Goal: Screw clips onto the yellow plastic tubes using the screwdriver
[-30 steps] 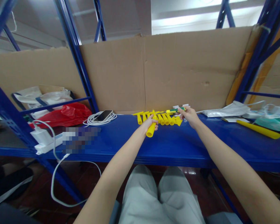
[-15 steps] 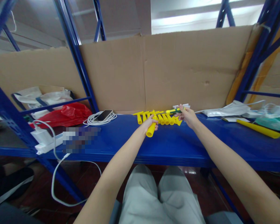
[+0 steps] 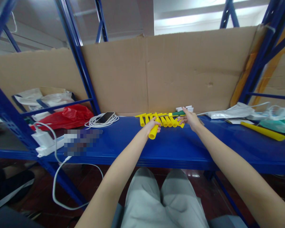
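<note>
The green-and-yellow plastic-handled screwdriver (image 3: 177,113), loosely grasped by the right hand (image 3: 190,119), now shows more green — apparently turned; the left hand (image 3: 153,126) clenches a yellow plastic tube (image 3: 153,133).

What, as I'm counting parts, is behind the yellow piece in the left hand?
Behind the yellow piece, similar yellow pieces show to either side, with cardboard further back. Any directly hidden by it or the left hand cannot be counted.

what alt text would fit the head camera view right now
A person's left hand grips a yellow tubular piece while the right hand touches a green-and-yellow screwdriver pointed at it. Similar pieces sit on a blue shelf backed by cardboard; a phone lies to the left.
</note>
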{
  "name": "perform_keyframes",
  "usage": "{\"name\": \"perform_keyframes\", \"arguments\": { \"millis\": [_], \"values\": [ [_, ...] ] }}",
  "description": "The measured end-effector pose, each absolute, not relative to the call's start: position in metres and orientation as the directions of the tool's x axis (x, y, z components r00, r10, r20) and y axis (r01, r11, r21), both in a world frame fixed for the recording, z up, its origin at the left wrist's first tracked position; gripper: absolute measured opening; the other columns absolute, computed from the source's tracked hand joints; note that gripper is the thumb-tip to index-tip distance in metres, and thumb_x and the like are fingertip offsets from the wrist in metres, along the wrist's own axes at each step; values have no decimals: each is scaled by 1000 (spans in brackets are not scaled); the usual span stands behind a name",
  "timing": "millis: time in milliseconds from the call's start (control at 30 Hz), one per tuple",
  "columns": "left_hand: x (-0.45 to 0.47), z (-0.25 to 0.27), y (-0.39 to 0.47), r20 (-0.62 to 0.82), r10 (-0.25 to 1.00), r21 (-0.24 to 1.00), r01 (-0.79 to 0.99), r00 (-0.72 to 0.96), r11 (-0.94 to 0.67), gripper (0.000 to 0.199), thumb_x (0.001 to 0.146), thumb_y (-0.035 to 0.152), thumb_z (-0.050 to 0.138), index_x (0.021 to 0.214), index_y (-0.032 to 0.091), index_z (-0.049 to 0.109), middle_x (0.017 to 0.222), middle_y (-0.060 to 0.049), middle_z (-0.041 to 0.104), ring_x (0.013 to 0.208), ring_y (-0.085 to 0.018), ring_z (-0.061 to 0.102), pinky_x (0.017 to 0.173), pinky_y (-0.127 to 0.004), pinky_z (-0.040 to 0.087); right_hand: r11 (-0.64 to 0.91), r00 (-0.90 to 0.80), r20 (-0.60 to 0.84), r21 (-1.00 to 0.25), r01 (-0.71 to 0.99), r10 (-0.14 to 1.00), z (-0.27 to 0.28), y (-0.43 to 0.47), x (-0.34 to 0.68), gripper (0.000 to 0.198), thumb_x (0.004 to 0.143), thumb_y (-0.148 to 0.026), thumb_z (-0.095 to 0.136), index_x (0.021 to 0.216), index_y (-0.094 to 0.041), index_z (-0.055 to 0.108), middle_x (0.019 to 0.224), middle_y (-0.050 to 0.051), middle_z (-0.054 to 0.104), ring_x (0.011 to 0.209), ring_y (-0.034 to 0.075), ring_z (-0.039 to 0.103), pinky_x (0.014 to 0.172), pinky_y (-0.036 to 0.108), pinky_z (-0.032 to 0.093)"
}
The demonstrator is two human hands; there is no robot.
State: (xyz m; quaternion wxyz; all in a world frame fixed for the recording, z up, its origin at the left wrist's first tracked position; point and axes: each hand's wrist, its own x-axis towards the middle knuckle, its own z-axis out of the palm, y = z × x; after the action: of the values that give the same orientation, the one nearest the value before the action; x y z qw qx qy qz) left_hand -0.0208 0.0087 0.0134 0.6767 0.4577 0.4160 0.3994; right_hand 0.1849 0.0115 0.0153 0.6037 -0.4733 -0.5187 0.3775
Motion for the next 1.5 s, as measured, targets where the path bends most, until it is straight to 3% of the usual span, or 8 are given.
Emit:
{"name": "perform_keyframes", "arguments": {
  "millis": [200, 467, 800, 1000, 1133, 1333, 1500],
  "values": [
    [-21, 11, 11, -177, 919, 955, -164, 352, 247, 81, 75, 4, 52, 141, 30, 15, 62, 7, 43, 37, -4, 39, 37, -13, 29, 285, 183, 279, -959, -9, 943, 15, 13, 185, 40, 84, -59, 48, 85, -19, 53, 59, 6, 67, 38, 14, 58, 34, 22, 38],
    [-20, 14, 7, -202, 928, 960, -125, 314, 252, 78, 78, -2, 39, 143, 31, 12, 61, 6, 43, 37, -5, 38, 39, -15, 30, 329, 14, 330, -936, -126, 944, 19, 12, 190, 28, 90, -49, 43, 82, -22, 44, 71, 5, 71, 56, 16, 65, 52, 27, 50],
    [-19, 15, 4, -210, 931, 957, -130, 300, 258, 79, 77, -2, 41, 143, 31, 12, 62, 7, 42, 37, -5, 38, 38, -14, 29, 344, 138, 330, -934, -91, 934, 15, 14, 189, 32, 81, -50, 59, 75, -19, 53, 58, 1, 63, 39, 9, 54, 40, 20, 43],
    [-19, 15, 3, -196, 935, 960, -136, 294, 244, 76, 79, -1, 42, 143, 29, 13, 62, 6, 41, 37, -4, 38, 37, -13, 27, 342, 153, 330, -937, -64, 932, 17, 10, 188, 32, 83, -50, 56, 88, -18, 58, 52, 0, 62, 36, 10, 53, 38, 20, 42],
    [-19, 16, 2, -210, 931, 961, -111, 300, 253, 75, 80, -2, 38, 143, 29, 12, 62, 6, 40, 37, -4, 38, 37, -13, 27, 337, 112, 324, -932, -133, 940, 18, 9, 190, 25, 89, -41, 51, 96, -18, 57, 55, 0, 64, 39, 10, 55, 42, 19, 44],
    [-20, 17, 3, -212, 933, 959, -119, 289, 255, 75, 81, -3, 35, 144, 30, 9, 61, 7, 40, 37, -4, 37, 38, -13, 28, 306, 13, 309, -935, -179, 951, 17, 11, 193, 15, 90, -32, 51, 82, -19, 53, 63, 2, 68, 46, 11, 59, 50, 21, 48],
    [-20, 17, 3, -225, 928, 959, -103, 296, 266, 76, 80, -3, 36, 143, 31, 10, 61, 7, 41, 38, -5, 37, 39, -14, 29, 358, 69, 352, -930, -90, 933, 15, 15, 195, 27, 84, -43, 58, 74, -19, 52, 53, 0, 63, 38, 9, 53, 41, 19, 42]
  ]
}}
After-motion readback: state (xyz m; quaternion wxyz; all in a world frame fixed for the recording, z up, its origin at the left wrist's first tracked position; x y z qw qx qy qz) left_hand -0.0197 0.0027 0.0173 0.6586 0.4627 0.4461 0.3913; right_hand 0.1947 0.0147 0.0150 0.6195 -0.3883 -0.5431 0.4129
